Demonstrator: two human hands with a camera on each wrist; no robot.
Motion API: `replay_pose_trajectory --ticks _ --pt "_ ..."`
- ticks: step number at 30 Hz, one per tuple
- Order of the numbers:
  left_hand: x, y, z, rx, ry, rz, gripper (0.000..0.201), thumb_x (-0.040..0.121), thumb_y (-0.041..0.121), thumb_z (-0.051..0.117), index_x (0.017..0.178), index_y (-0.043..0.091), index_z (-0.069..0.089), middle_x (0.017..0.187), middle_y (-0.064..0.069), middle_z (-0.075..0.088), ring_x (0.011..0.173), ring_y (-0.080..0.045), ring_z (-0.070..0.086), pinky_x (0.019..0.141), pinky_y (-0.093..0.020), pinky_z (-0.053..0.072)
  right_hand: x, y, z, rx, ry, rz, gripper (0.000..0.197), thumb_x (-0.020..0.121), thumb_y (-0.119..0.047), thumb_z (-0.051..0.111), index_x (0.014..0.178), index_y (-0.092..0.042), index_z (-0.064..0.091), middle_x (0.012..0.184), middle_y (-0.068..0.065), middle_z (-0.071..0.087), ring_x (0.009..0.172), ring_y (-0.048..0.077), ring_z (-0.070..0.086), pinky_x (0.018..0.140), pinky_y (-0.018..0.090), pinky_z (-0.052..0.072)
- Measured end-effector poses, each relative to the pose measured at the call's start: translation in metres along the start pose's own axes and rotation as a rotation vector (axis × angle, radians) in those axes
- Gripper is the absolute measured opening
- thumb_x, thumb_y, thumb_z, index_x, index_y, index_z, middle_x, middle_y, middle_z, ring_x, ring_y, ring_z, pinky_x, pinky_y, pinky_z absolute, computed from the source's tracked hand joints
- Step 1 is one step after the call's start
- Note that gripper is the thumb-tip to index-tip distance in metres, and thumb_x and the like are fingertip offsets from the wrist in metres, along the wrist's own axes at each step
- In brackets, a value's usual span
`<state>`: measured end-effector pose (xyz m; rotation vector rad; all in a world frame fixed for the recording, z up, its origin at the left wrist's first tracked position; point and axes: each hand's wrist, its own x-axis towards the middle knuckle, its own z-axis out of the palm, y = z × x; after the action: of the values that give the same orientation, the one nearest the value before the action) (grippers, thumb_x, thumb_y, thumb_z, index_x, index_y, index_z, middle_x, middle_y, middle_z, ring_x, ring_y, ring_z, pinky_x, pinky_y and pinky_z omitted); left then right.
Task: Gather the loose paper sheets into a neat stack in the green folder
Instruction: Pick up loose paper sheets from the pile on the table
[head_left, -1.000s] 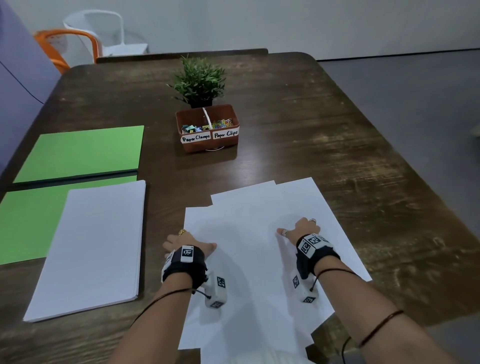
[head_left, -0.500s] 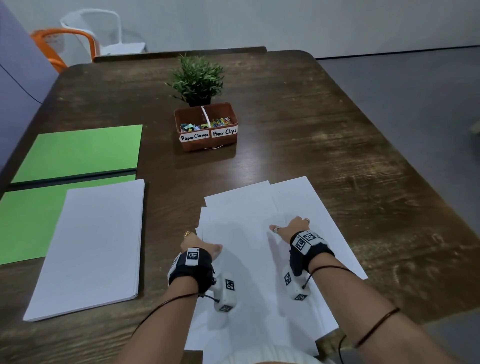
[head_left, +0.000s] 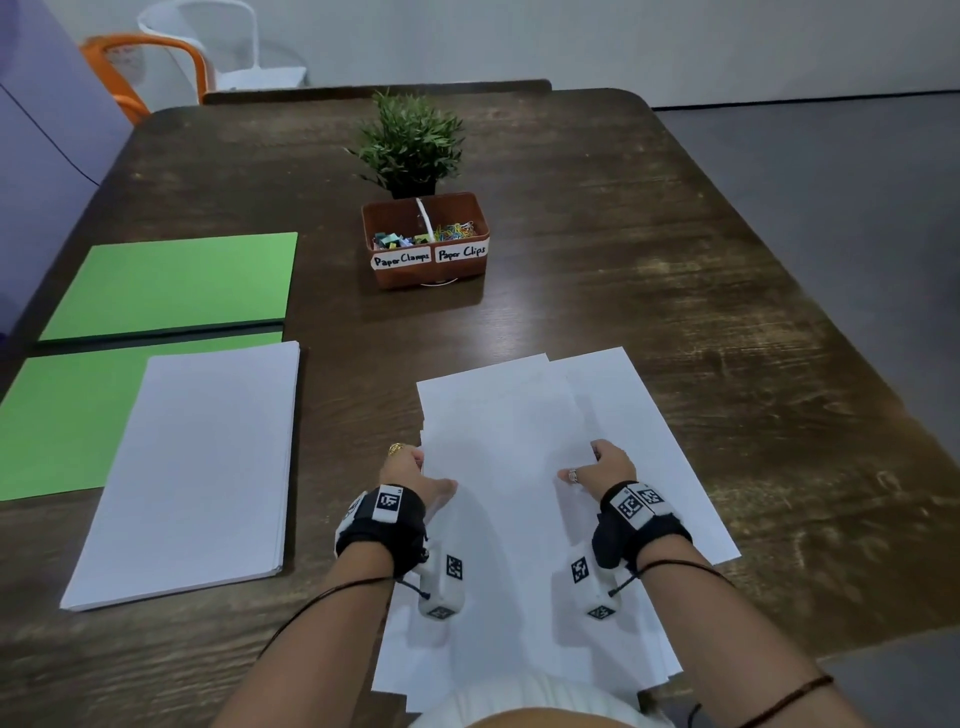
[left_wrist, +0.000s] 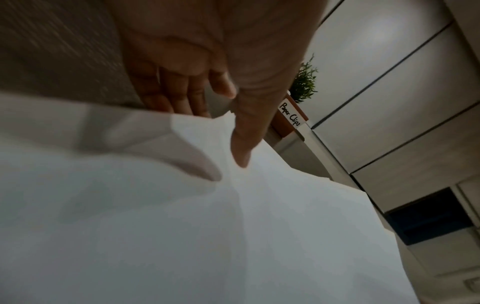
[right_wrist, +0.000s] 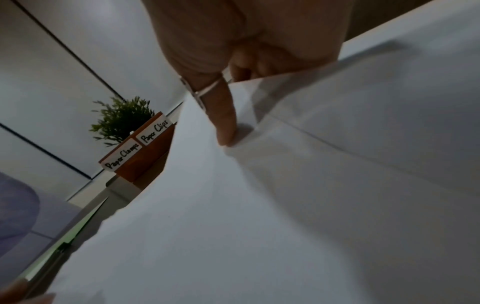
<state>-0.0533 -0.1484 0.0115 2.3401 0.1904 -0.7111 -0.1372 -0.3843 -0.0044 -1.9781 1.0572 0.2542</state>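
Several loose white paper sheets (head_left: 519, 431) lie overlapped at the table's front middle. My left hand (head_left: 415, 470) holds their left edge; in the left wrist view its fingers (left_wrist: 179, 96) go under the sheets (left_wrist: 233, 226) and the thumb presses on top. My right hand (head_left: 592, 465) pinches the sheets further right, thumb (right_wrist: 223, 123) on top of the paper (right_wrist: 285, 205) and fingers tucked behind a sheet's edge. The green folder (head_left: 171, 286) lies open at the left, with a neat white stack (head_left: 197, 467) on its near half.
A brown box (head_left: 426, 244) labelled Paper Clamps and Paper Clips stands mid-table in front of a small potted plant (head_left: 410, 140). An orange chair (head_left: 145, 67) and a white one stand beyond the dark wooden table (head_left: 649, 260). The table's right edge runs diagonally.
Both hands have drawn closer together. The left edges of the loose sheets have slid right, and the spread pile is narrower and more overlapped than before.
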Motion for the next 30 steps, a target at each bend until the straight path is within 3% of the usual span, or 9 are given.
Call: replay_pose_trajectory --ticks 2,5,7,10,12,16,22,26,30 --pt "0.002 -0.002 0.001 -0.150 -0.014 -0.034 0.044 0.069 0.011 0.079 0.099 0.015 0.047 0.100 -0.003 0.059 0.093 -0.020 0.059 0.076 -0.024 0.042 -0.001 0.007 -0.003 0.132 -0.008 -0.069 0.034 0.076 -0.001 0.073 0.106 -0.004 0.059 0.107 0.012 0.064 0.102 0.029 0.060 0.081 0.029 0.047" --pt "0.004 -0.008 0.001 -0.322 -0.018 -0.075 0.094 0.061 0.015 0.086 0.137 0.011 0.030 0.110 -0.008 0.061 0.099 -0.023 0.060 0.088 -0.031 0.047 -0.004 0.015 -0.007 0.298 -0.073 -0.197 0.030 0.078 0.008 0.067 0.101 -0.009 0.060 0.099 0.007 0.066 0.096 0.025 0.062 0.079 0.026 0.049" --pt "0.007 -0.013 0.000 -0.267 0.042 -0.028 0.089 0.057 0.026 0.089 0.131 0.014 0.041 0.114 -0.007 0.058 0.103 -0.023 0.058 0.091 -0.036 0.048 -0.008 0.018 -0.013 0.456 -0.124 -0.242 0.029 0.078 0.012 0.066 0.101 -0.005 0.063 0.089 -0.001 0.071 0.088 0.022 0.065 0.075 0.022 0.054" --pt "0.005 -0.018 -0.008 -0.053 0.117 0.057 0.068 0.059 0.043 0.084 0.111 0.011 0.055 0.122 -0.006 0.045 0.118 -0.027 0.043 0.100 -0.038 0.041 -0.010 0.018 -0.021 0.645 -0.168 -0.250 0.027 0.077 0.010 0.067 0.099 -0.005 0.067 0.080 -0.005 0.074 0.086 0.023 0.066 0.086 0.035 0.054" --pt "0.001 -0.017 -0.009 -0.134 0.060 0.112 0.051 0.066 0.035 0.083 0.103 0.010 0.057 0.114 -0.003 0.045 0.113 -0.024 0.044 0.093 -0.025 0.042 -0.011 0.015 -0.024 0.744 -0.205 -0.257 0.030 0.066 -0.006 0.081 0.092 -0.012 0.068 0.083 -0.002 0.074 0.088 0.025 0.067 0.087 0.039 0.053" --pt "-0.014 -0.006 -0.006 -0.494 -0.045 0.260 0.024 0.080 0.001 0.069 0.098 0.012 0.057 0.092 0.005 0.063 0.083 -0.007 0.060 0.061 -0.001 0.044 -0.013 0.008 -0.017 0.850 -0.227 -0.213 0.080 0.020 -0.041 0.094 0.090 -0.015 0.067 0.083 -0.001 0.074 0.078 0.015 0.070 0.075 0.030 0.058" --pt "-0.014 0.015 -0.013 -0.672 -0.016 0.343 0.021 0.087 0.003 0.062 0.099 0.019 0.061 0.099 -0.005 0.070 0.096 -0.027 0.066 0.084 -0.039 0.053 -0.021 -0.023 -0.027 0.674 -0.115 -0.258 0.032 0.072 0.008 0.072 0.099 -0.007 0.063 0.106 0.019 0.067 0.098 0.031 0.064 0.090 0.040 0.051" --pt "-0.021 0.046 -0.040 -0.752 0.065 0.491 0.026 0.087 0.005 0.061 0.111 0.015 0.054 0.102 0.002 0.066 0.090 -0.004 0.066 0.080 -0.020 0.050 -0.037 -0.060 -0.050 0.922 -0.078 -0.382 0.033 0.061 0.001 0.076 0.088 -0.014 0.064 0.078 -0.003 0.074 0.076 0.017 0.069 0.070 0.028 0.055" --pt "-0.033 0.071 -0.067 -0.767 0.115 0.653 0.027 0.085 0.001 0.062 0.107 0.013 0.054 0.100 0.009 0.063 0.086 0.009 0.062 0.076 -0.009 0.046 -0.051 -0.091 -0.072 1.031 -0.028 -0.542 0.034 0.048 -0.019 0.079 0.081 -0.017 0.070 0.078 -0.006 0.074 0.074 0.009 0.069 0.066 0.022 0.055"
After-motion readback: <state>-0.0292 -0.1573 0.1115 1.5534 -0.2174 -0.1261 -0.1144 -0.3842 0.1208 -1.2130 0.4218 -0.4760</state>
